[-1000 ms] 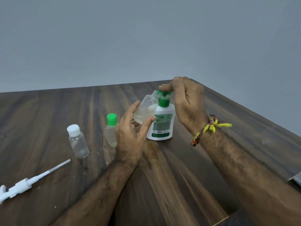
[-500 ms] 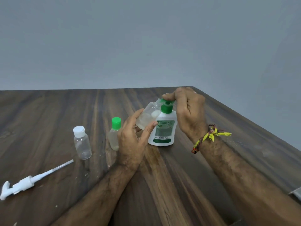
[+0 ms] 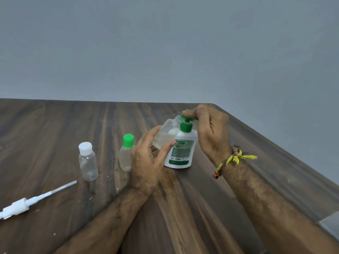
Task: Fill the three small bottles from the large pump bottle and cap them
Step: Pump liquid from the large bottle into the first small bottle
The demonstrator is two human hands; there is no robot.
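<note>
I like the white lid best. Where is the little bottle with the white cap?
In the head view the white-capped bottle stands upright on the table's left side, just left of the green-capped small bottle and beyond the loose white pump.

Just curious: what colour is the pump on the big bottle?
Green pump head, seen in the head view.

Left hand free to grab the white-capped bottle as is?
Probably not yet: the left hand holds the tilted open bottle at the pump bottle. The path to the white-capped bottle looks unobstructed.
</note>
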